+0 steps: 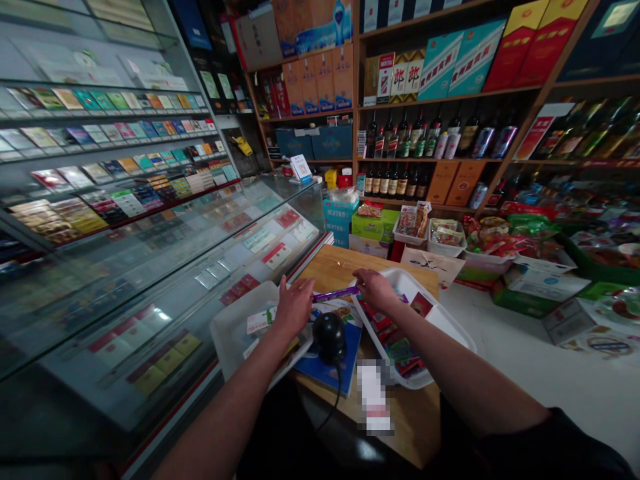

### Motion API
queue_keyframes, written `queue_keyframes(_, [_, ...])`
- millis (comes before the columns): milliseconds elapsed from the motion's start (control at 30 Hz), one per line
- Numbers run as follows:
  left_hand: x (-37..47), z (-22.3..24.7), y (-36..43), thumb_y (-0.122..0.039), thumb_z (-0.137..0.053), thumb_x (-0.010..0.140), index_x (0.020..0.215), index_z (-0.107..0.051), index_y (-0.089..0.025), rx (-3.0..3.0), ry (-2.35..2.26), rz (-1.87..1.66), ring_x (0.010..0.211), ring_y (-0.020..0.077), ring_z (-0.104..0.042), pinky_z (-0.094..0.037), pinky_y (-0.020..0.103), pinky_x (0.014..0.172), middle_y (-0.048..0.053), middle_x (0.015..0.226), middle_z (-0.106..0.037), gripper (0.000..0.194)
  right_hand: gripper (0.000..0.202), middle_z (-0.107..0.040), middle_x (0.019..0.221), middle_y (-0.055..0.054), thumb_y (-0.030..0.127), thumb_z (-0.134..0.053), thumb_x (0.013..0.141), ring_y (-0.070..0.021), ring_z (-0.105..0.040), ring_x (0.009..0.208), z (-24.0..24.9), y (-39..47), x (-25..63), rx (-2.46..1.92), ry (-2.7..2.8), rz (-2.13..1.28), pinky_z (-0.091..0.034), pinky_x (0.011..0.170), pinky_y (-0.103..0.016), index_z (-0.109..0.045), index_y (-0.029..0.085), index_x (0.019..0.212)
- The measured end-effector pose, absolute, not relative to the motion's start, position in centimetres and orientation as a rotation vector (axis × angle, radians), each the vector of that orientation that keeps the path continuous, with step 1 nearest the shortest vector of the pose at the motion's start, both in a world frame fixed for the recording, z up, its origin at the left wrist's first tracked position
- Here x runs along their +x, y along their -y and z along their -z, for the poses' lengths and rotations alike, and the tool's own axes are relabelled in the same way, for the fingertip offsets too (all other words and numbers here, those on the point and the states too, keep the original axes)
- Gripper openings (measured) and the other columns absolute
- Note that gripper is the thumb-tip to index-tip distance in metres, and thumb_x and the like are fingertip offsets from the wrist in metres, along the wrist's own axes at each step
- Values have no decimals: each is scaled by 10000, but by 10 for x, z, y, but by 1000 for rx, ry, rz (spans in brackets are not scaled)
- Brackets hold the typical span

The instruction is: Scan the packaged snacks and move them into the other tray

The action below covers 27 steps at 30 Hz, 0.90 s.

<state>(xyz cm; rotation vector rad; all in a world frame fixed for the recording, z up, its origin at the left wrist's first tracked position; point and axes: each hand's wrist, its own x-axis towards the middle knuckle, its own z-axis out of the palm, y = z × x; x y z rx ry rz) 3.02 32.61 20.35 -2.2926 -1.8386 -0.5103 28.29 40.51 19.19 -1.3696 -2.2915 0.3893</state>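
Note:
A slim purple candy packet [334,294] stretches level between my hands above a small wooden table. My left hand [296,303] grips its left end over the edge of a white plastic bin [225,333] with a few boxes inside. At the other end, the fingers of my right hand [374,288] pinch the packet over a second white bin [453,327], which holds colourful packaged sweets. Between the bins, a black barcode scanner [329,337] with a cable rests on a blue book or folder [320,373]. The packet's print is too small to read.
A glass display counter [200,267] with cigarette packs runs along the left. The wooden table [325,263] carries the bins and a blurred white-and-pink item [374,400]. Shelves of bottles [400,180] stand behind, and boxes of snacks [495,240] sit on the floor at right.

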Motion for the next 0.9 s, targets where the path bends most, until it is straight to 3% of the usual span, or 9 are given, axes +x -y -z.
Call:
queue_keyframes(267, [11,-183,-324,-138,-494,925,1371,-553,-186,-2260,1917,482,1278,263,-592,-85,614,1249,121,1202,-741,452,377,-733,1161,-110,144,-543,914,-221,-657,1089,-175,-415,259,-1398,2308,-387,-449,954,-282,-646,137,1277])
queue_keyframes(900, [11,-150,-332,-92,-494,904,1411,-535,-176,-2309,2041,434,1304,249,-577,-76,566,1252,134,1265,-712,516,387,-735,1158,-119,130,-505,929,-215,-656,1091,-163,-421,256,-1550,2314,-447,-441,923,-283,-638,154,1292])
